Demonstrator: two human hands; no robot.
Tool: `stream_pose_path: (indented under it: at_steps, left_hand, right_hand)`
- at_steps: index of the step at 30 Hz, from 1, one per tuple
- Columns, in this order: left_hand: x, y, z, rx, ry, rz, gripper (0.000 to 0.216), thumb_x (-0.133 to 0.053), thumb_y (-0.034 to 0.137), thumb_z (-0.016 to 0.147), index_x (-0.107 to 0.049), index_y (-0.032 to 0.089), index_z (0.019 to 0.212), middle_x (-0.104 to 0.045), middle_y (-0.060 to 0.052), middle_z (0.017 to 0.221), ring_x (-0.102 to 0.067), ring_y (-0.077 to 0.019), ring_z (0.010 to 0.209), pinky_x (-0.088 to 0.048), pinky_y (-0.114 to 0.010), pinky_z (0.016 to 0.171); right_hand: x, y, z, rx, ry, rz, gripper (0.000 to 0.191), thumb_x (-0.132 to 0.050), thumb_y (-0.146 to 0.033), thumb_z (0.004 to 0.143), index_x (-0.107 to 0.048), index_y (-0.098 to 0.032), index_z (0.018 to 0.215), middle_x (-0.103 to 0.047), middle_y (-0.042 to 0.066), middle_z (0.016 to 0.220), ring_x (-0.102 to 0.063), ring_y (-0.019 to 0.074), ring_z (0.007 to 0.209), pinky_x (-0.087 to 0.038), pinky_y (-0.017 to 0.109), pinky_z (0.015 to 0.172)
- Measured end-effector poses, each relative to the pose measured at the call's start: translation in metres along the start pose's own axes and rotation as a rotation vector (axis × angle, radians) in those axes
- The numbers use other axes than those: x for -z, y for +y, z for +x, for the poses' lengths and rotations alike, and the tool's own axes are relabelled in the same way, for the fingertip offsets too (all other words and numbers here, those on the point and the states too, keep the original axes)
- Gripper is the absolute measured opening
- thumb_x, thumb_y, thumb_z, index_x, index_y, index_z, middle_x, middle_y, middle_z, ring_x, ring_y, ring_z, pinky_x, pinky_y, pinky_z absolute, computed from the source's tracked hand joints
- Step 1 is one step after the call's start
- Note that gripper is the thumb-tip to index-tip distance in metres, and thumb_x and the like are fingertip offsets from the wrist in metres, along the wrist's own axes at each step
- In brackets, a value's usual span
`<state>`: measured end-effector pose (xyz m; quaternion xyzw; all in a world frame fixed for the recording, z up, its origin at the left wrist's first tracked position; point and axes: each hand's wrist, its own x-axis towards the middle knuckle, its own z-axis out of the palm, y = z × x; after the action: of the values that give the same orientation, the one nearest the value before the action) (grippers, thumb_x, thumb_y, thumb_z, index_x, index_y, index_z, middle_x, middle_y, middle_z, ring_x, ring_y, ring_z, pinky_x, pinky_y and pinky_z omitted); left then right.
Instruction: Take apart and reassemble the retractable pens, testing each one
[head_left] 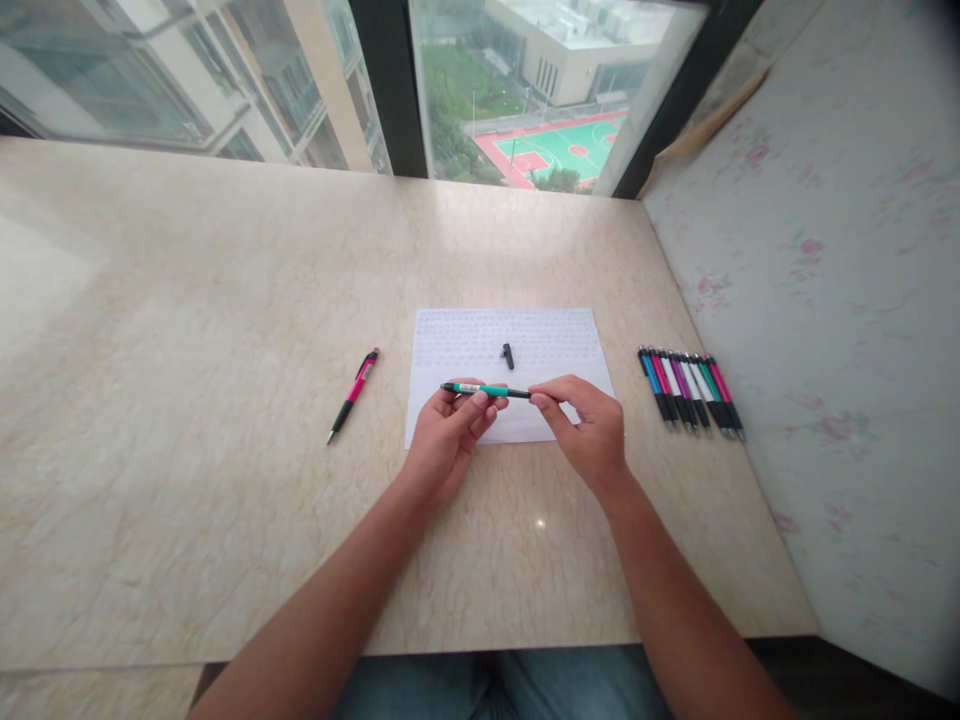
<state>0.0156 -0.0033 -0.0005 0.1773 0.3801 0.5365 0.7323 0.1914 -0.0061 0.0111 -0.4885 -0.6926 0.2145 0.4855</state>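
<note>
A green and black pen point(495, 391) lies level between my two hands, above the lower part of a sheet of paper point(442, 372). My left hand point(448, 432) grips its barrel between thumb and fingers, near a white label. At the pen's dark right end, my right hand point(589, 425) pinches with thumb and forefinger; the very tip is hidden by those fingers. Just beyond the pen, a small black piece point(508, 356), which looks like a pen clip, rests on the sheet. Rows of faint writing cover the sheet's upper half.
On the stone-patterned sill point(225, 400), a pink and black pen point(354, 396) lies to the left of the sheet. Several pens point(690, 390) in mixed colours sit in a row at the right, beside the flowered wall point(832, 330). A window point(540, 100) bounds the far side.
</note>
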Motion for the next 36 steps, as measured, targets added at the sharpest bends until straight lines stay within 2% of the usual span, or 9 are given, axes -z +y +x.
stream_pose_path:
  at_steps: [5, 10, 13, 17, 24, 32, 36]
  left_hand:
    - [0.002, -0.002, 0.002, 0.002, 0.035, -0.03, 0.02, -0.077, 0.016, 0.077, -0.064, 0.014, 0.093, -0.075, -0.008, 0.098, -0.071, -0.0121, 0.085, -0.055, -0.016, 0.075]
    - [0.004, -0.001, 0.004, 0.006, 0.05, -0.049, 0.021, -0.076, 0.015, 0.077, -0.064, 0.013, 0.093, -0.074, -0.009, 0.099, -0.072, -0.0122, 0.085, -0.055, -0.015, 0.074]
    - [0.004, 0.001, 0.004, 0.005, 0.067, -0.075, 0.02, -0.076, 0.014, 0.077, -0.064, 0.013, 0.094, -0.074, -0.008, 0.097, -0.072, -0.012, 0.085, -0.055, -0.014, 0.073]
    - [0.005, 0.004, 0.003, 0.005, 0.07, -0.096, 0.019, -0.075, 0.014, 0.078, -0.064, 0.013, 0.094, -0.074, -0.007, 0.096, -0.072, -0.0117, 0.086, -0.055, -0.013, 0.072]
    - [0.004, 0.001, 0.001, 0.043, 0.0, -0.079, 0.017, -0.074, 0.016, 0.08, -0.064, 0.014, 0.093, -0.074, -0.008, 0.1, -0.071, -0.0106, 0.084, -0.055, -0.013, 0.073]
    - [0.003, 0.007, 0.001, 0.055, 0.054, -0.145, 0.017, -0.074, 0.015, 0.078, -0.064, 0.014, 0.091, -0.072, -0.007, 0.096, -0.071, -0.0105, 0.084, -0.056, -0.012, 0.07]
    - [0.002, 0.007, 0.002, 0.071, 0.051, -0.155, 0.017, -0.074, 0.015, 0.078, -0.064, 0.014, 0.092, -0.072, -0.007, 0.096, -0.07, -0.0102, 0.084, -0.056, -0.011, 0.069]
  right_hand:
    - [0.0, 0.0, 0.0, -0.017, 0.069, 0.018, 0.013, -0.062, -0.017, 0.089, -0.07, -0.024, 0.097, -0.07, 0.005, 0.095, -0.065, 0.0177, 0.087, -0.055, 0.034, 0.074]
    - [0.003, 0.001, -0.001, -0.052, 0.09, 0.131, 0.014, -0.066, -0.016, 0.085, -0.07, -0.024, 0.096, -0.068, 0.004, 0.093, -0.064, 0.0174, 0.085, -0.055, 0.034, 0.072]
    - [0.007, 0.002, 0.0, -0.073, 0.152, 0.226, 0.013, -0.068, -0.016, 0.084, -0.07, -0.024, 0.094, -0.067, 0.004, 0.092, -0.064, 0.0172, 0.087, -0.055, 0.032, 0.071]
    - [0.01, 0.004, 0.002, -0.092, 0.249, 0.289, 0.008, -0.07, -0.018, 0.082, -0.07, -0.024, 0.088, -0.066, 0.001, 0.084, -0.063, 0.0147, 0.08, -0.054, 0.028, 0.066]
    - [0.007, 0.0, 0.0, -0.109, 0.165, 0.232, 0.007, -0.073, -0.021, 0.081, -0.071, -0.024, 0.087, -0.067, 0.001, 0.081, -0.062, 0.0141, 0.076, -0.051, 0.027, 0.062]
    - [0.016, -0.001, -0.002, -0.114, 0.327, 0.224, 0.013, -0.076, -0.034, 0.079, -0.069, -0.024, 0.083, -0.067, 0.001, 0.076, -0.063, 0.0155, 0.068, -0.052, 0.029, 0.057]
    - [0.013, 0.0, -0.003, -0.149, 0.322, 0.244, 0.016, -0.075, -0.038, 0.079, -0.069, -0.023, 0.083, -0.066, 0.002, 0.076, -0.062, 0.0153, 0.065, -0.052, 0.029, 0.055]
